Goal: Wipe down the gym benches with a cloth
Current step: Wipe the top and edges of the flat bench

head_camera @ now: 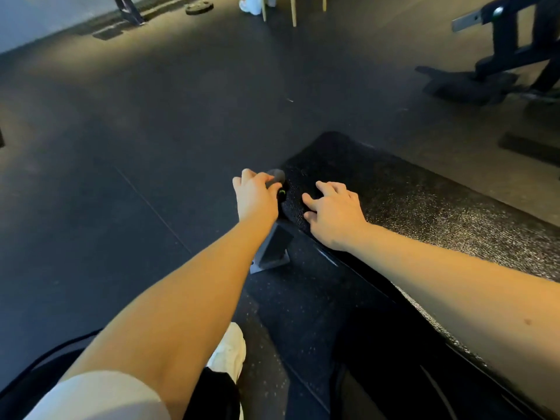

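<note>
A black textured gym bench pad point(424, 201) runs from the lower right to the middle of the view. My left hand point(254, 198) is at the pad's near-left edge, close to its far end, with its fingers curled round a small grey wad point(277, 175) that looks like the cloth; most of the wad is hidden by my fingers. A small green mark point(281, 193) shows on the pad's side just under that hand. My right hand point(333, 210) rests on top of the pad with bent, spread fingers and holds nothing.
A grey bench foot bracket point(271, 253) stands on the dark rubber floor below my left hand. My white shoe point(230, 350) is beside it. A dark machine frame point(515, 47) stands at the far right, a weight plate point(199, 8) and wooden chair legs point(293, 10) at the back.
</note>
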Tool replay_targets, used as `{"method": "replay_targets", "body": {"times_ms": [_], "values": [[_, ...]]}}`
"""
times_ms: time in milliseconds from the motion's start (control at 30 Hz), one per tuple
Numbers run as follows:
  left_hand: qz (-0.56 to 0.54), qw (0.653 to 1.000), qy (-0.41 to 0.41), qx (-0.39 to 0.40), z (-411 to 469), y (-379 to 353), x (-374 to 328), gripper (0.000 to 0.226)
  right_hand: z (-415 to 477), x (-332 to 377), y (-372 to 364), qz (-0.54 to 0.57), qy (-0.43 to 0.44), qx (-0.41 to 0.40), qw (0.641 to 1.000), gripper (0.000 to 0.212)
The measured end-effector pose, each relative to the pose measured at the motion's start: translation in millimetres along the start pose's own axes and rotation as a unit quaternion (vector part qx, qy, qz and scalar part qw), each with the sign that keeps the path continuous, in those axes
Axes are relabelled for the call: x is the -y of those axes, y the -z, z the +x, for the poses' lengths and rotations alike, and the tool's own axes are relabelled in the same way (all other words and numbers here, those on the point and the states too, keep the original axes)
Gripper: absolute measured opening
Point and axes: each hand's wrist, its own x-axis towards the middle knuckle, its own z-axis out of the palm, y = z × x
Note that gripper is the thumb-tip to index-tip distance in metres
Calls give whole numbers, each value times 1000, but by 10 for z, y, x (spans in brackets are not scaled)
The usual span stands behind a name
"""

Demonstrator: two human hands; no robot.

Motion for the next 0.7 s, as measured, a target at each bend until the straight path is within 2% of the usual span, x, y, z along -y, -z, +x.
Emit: {"method": "replay_targets", "body": {"times_ms": [167, 233, 367, 467, 533, 600, 667, 700], "values": [[-36, 999, 0, -15, -700, 12, -64, 29, -48, -73, 80, 34, 17, 26, 999, 43], [-19, 1000, -10, 8, -963, 32, -111, 30, -117, -133, 121, 63, 25, 41, 997, 45], [56, 992, -41, 103, -1193, 217, -139, 29, -263, -201, 244, 101, 28, 66, 992, 50], [18, 992, -30, 121, -1177, 513, -264, 25, -312, -186, 345, 163, 10, 32, 986, 47], [-23, 992, -35, 115, -1142, 707, -438, 25, -307, -165, 433, 261, -8, -17, 965, 44], [-63, 990, -47, 118, -1091, 876, -681, 29, -288, -147, 543, 364, -40, -53, 929, 35], [-96, 986, -53, 122, -1010, 945, -894, 33, -282, -153, 674, 464, -91, -73, 878, 27], [-111, 985, -54, 121, -974, 944, -971, 35, -291, -154, 740, 520, -119, -76, 842, 33]]}}
